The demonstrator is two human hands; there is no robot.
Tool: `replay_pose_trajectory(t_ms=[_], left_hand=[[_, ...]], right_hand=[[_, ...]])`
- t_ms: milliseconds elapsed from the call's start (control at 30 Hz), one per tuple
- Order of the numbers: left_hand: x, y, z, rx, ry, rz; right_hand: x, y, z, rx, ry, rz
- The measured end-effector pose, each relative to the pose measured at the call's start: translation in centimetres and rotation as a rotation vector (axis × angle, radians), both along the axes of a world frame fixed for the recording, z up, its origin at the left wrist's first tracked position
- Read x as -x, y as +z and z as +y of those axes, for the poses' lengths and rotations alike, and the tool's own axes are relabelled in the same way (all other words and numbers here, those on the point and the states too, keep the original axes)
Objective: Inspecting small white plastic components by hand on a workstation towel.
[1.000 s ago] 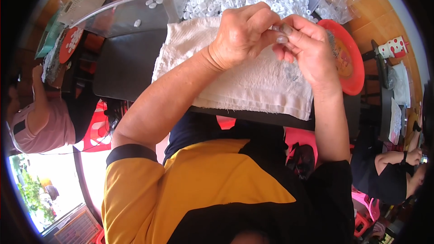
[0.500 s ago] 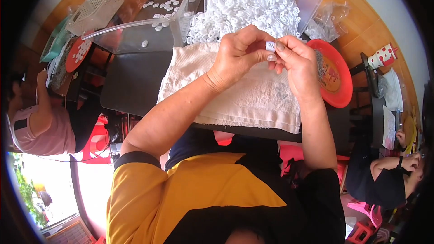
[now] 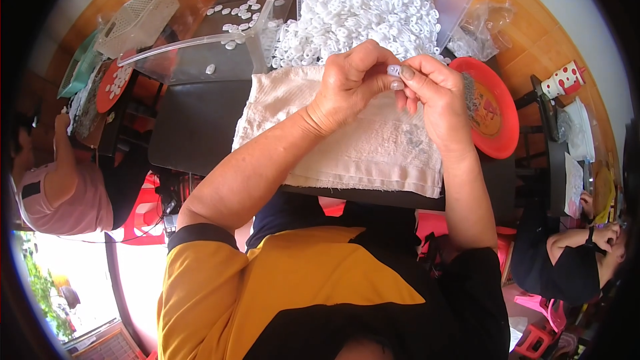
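A small white plastic piece with a dark mark sits pinched between the fingertips of both hands. My left hand is closed on it, thumb and forefinger together. On the other side my right hand grips it with thumb and forefinger, its other fingers curled below. Both are raised over a cream towel spread on the dark table. Just beyond them a large heap of small white oval plastic pieces lies in a clear plastic bin. The piece's far side is hidden by the fingers.
A red plate holding small grey metal parts stands to the right of the towel. Loose white pieces lie inside a clear container at the back left. Co-workers sit at the far left and far right.
My hands have barely shifted; the small white piece has turned slightly between the fingertips, showing more of its rounded face. The view has moved a little.
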State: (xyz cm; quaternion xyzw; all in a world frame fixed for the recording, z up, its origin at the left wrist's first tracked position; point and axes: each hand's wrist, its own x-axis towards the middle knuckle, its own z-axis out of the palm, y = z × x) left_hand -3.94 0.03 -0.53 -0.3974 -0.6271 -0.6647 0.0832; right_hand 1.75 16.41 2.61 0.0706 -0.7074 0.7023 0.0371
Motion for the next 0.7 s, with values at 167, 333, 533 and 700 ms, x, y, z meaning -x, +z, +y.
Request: replay_pose_trajectory(t_ms=[167, 333, 533, 700], left_hand=[[1.0, -0.6, -0.2, 0.031, 0.034, -0.047], [1.9, -2.2, 0.7, 0.151, 0.016, -0.215], [1.7, -2.6, -0.1, 0.179, 0.074, -0.117], [2.6, -3.5, 1.7, 0.170, 0.057, -0.047]], right_hand=[[0.9, -0.4, -0.2, -0.040, -0.091, 0.023], [0.1, 0.0, -0.1, 0.107, -0.364, 0.086], [2.0, 7.8, -5.8, -0.242, -0.112, 0.233], [12.0, 8.2, -11.5, -0.537, 0.098, 0.550]])
